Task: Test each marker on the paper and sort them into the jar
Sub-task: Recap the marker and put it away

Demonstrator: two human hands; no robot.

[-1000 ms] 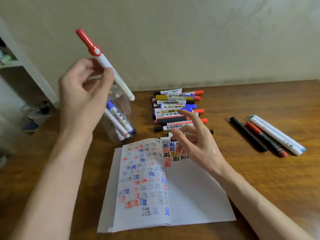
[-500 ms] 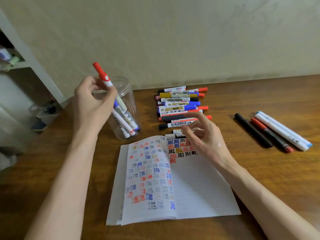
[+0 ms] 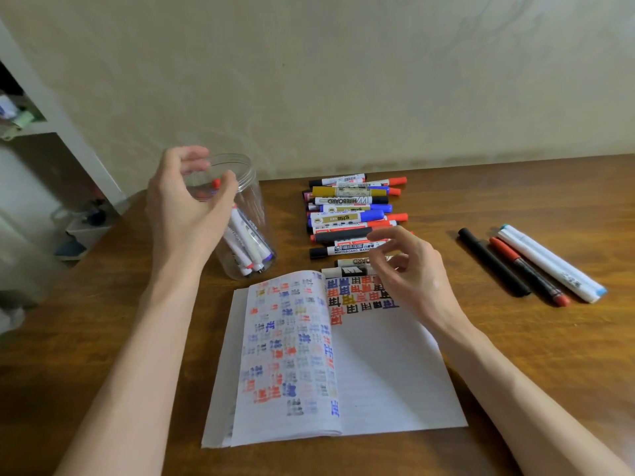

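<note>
Left grip (image 3: 187, 206) arches over jar (image 3: 262, 214), red marker (image 3: 215, 183) seemingly inside.

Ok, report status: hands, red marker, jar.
Left hand open at jar mouth. Red-capped marker inside jar. Right hand empty, over marker row. Nothing blocking.

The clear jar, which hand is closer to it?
Left. The left hand is at the clear jar, by its open top; the right hand is off to the side, over the notebook.

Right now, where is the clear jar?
Head view: the clear jar stands left of centre, just beyond the paper and left of the marker pile, with the left hand at its mouth.
</note>
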